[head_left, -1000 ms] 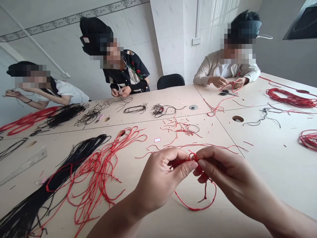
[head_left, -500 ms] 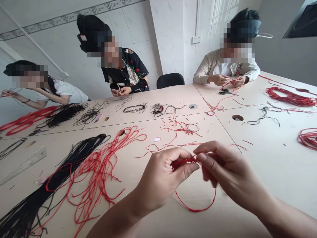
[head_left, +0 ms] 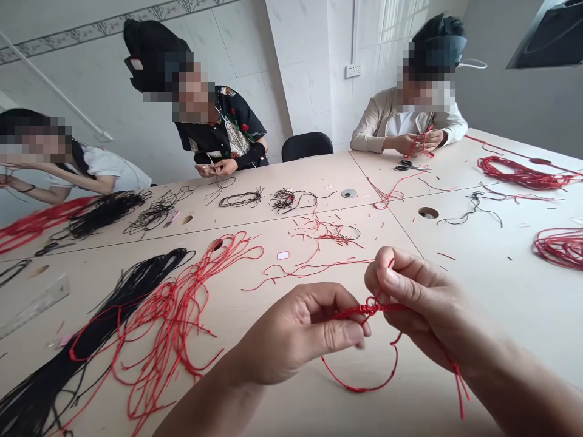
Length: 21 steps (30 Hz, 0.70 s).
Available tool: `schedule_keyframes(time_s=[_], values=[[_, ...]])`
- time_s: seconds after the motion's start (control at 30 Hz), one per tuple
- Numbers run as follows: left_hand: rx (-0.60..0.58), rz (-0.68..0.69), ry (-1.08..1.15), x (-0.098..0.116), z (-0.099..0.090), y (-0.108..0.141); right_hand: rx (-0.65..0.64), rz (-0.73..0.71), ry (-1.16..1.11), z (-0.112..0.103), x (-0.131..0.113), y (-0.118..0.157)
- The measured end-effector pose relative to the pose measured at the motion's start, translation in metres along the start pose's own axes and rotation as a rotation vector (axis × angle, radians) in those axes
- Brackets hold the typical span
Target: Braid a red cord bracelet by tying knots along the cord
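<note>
A knotted red cord bracelet [head_left: 364, 388] is stretched between my hands, and its lower part hangs in a loop below them. My left hand [head_left: 300, 334] is closed, pinching the braided part between thumb and fingers. A small open loop of cord stands at the knot beside the left fingertips. With thumb and forefinger raised, my right hand [head_left: 419, 297] pinches a thin end of the red cord, while the braid runs under its fingers. Loose cord ends [head_left: 461, 388] with a knot dangle below the right wrist.
Red cords [head_left: 182, 303] and a black cord bundle [head_left: 104, 328] lie at left, near a clear ruler [head_left: 36, 306]. Red offcuts [head_left: 328, 230] are scattered ahead. Red coils [head_left: 560, 247] lie at right. Across the table [head_left: 282, 176], several people handle cords; scissors [head_left: 410, 165] lie near one.
My right hand has drawn up and away from the left, pulling a cord end out. The knot between the hands now shows. The whole view has shifted slightly.
</note>
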<state>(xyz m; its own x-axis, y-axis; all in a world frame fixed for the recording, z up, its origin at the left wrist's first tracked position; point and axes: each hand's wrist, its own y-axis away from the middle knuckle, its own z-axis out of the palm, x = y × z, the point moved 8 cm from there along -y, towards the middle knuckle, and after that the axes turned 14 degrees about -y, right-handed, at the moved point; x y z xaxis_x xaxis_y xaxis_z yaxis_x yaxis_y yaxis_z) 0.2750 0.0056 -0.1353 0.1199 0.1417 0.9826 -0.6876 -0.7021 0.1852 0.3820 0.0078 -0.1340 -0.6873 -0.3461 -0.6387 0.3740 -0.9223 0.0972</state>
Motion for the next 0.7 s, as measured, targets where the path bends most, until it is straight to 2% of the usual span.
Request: schedule_keyframes(time_s=[0.13,0.33,0.43,0.6,0.7], values=[[-0.089,-0.053,0.098,-0.003,0.009,0.003,-0.046,0.011,0.014,0.003,0.0,0.005],[-0.089,-0.1,0.113,-0.006,0.01,0.003,-0.095,0.013,0.072,0.005,0.002,0.007],[-0.046,-0.033,0.102,-0.003,0.008,0.003,-0.116,-0.002,0.115,0.006,0.0,0.008],[0.014,0.19,-0.061,0.018,0.005,0.006,-0.081,-0.021,0.112,0.008,-0.004,0.009],[0.039,0.116,-0.071,0.015,0.005,0.007,-0.084,-0.036,0.101,0.012,-0.006,0.009]])
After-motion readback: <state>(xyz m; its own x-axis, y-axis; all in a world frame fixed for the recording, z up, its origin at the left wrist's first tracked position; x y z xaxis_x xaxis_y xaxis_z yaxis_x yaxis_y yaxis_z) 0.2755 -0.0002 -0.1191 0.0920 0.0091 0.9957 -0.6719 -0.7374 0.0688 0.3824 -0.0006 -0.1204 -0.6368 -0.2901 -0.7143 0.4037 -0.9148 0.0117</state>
